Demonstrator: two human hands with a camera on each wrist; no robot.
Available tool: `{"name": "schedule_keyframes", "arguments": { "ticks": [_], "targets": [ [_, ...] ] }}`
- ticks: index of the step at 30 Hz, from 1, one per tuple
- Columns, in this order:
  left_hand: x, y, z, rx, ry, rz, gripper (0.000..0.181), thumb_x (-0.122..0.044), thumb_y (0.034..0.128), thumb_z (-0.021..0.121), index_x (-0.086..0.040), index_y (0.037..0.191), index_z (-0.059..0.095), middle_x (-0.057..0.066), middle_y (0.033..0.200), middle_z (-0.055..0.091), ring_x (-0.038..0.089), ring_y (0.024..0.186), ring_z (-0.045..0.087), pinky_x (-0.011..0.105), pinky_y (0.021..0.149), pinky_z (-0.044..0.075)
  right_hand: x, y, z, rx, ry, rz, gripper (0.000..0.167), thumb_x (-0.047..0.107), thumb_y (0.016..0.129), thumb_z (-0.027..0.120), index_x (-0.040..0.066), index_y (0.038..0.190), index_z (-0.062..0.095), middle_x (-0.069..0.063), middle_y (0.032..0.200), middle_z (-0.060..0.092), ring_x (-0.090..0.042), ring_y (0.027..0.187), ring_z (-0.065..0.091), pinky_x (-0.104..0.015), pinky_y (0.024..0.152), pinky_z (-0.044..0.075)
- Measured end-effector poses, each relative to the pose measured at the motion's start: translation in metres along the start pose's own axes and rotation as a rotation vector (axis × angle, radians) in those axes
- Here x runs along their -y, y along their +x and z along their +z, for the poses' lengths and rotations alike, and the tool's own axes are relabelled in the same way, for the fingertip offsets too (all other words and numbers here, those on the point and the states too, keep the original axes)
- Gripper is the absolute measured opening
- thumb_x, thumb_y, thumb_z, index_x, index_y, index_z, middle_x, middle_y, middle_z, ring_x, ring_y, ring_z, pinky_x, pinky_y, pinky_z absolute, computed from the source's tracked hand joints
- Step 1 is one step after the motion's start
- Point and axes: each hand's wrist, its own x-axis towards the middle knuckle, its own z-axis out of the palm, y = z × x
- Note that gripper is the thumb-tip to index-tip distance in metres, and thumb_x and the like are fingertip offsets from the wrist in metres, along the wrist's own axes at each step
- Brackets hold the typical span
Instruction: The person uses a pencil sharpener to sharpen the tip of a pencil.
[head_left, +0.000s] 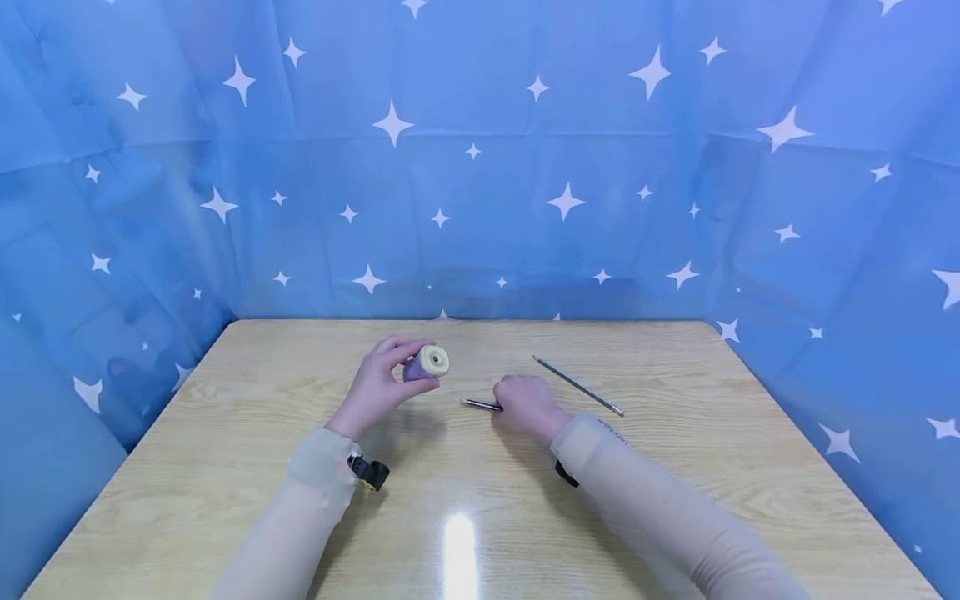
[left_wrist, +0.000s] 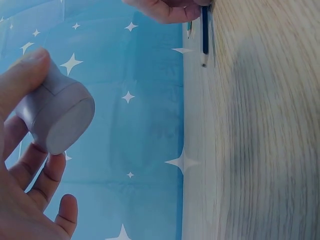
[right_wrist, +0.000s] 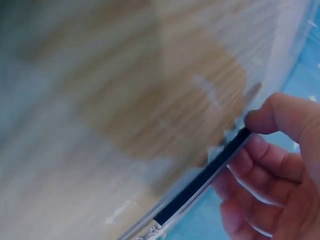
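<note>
Left hand: half open; thumb and fingertips gripping a purple-and-cream object;
Right hand: nearly closed; pinching a dark pencil;
Second pencil: near it, on the table

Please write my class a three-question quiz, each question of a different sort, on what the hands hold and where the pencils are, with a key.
1. Multiple choice: what does the left hand hold?
A) a spoon
B) a purple-and-cream object with a hole in one end
C) a book
2. True or false: the blue-green pencil lies on the table, touched by neither hand.
3. Fill the gap: the dark pencil is held in the person's ____.

Key: 1 B; 2 true; 3 right hand.
</note>
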Motion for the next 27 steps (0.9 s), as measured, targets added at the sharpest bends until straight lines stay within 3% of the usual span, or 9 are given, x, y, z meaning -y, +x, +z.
{"name": "schedule_keyframes", "arguments": {
  "ticks": [3,6,12,18,22,27],
  "targets": [
    [0.001,-0.003,0.001,-0.005,0.01,-0.021,0.056,-0.018,0.0737,0.086,-0.013,0.125,0.066,0.001,0.116,0.06,0.02,0.105,0.053,0.041,0.085,0.046,-0.011,-0.001,-0.005,-0.022,0.036,-0.02,0.018,0.014,0.085,0.067,0.017,0.07,0.057,0.006,0.062,0.052,-0.011,0.053,0.042,-0.031,0.051,0.044],
    [0.001,-0.004,0.001,-0.01,0.011,-0.023,0.056,-0.018,0.0739,0.085,-0.013,0.126,0.066,0.001,0.116,0.06,0.02,0.103,0.053,0.04,0.083,0.046,-0.022,-0.001,-0.018,-0.1,0.086,-0.024,0.009,0.009,0.084,0.067,0.015,0.08,0.061,0.006,0.068,0.057,-0.011,0.057,0.049,-0.032,0.055,0.047],
    [0.002,-0.002,0.002,0.009,0.021,-0.02,0.056,-0.017,0.0734,0.086,-0.012,0.125,0.066,0.003,0.116,0.06,0.022,0.104,0.054,0.042,0.084,0.046,-0.035,-0.007,-0.039,-0.393,0.122,-0.047,0.016,0.002,0.081,0.065,0.01,0.094,0.068,0.0,0.086,0.066,-0.017,0.07,0.062,-0.035,0.059,0.049],
    [0.006,-0.002,0.005,0.025,0.046,-0.042,0.056,-0.019,0.0736,0.086,-0.014,0.126,0.066,0.002,0.115,0.06,0.021,0.105,0.053,0.04,0.085,0.046,-0.036,-0.01,-0.037,-0.63,0.087,-0.03,0.016,-0.002,0.084,0.064,0.008,0.096,0.07,-0.005,0.093,0.069,-0.027,0.088,0.065,-0.047,0.082,0.048],
    [0.008,-0.002,0.007,0.03,0.055,-0.035,0.056,-0.019,0.0736,0.086,-0.015,0.126,0.066,0.002,0.114,0.06,0.021,0.104,0.054,0.043,0.084,0.047,-0.034,-0.013,-0.034,-0.695,0.099,0.005,0.018,-0.003,0.085,0.064,0.009,0.097,0.071,-0.006,0.097,0.069,-0.029,0.094,0.064,-0.048,0.089,0.045],
    [0.008,0.0,0.007,0.025,0.085,-0.038,0.055,-0.02,0.074,0.085,-0.013,0.125,0.066,0.004,0.115,0.06,0.023,0.106,0.054,0.051,0.086,0.047,-0.033,-0.012,-0.03,-0.667,0.116,0.008,0.018,-0.002,0.086,0.064,0.009,0.098,0.072,-0.005,0.097,0.069,-0.027,0.093,0.063,-0.046,0.089,0.046]
  ]
}}
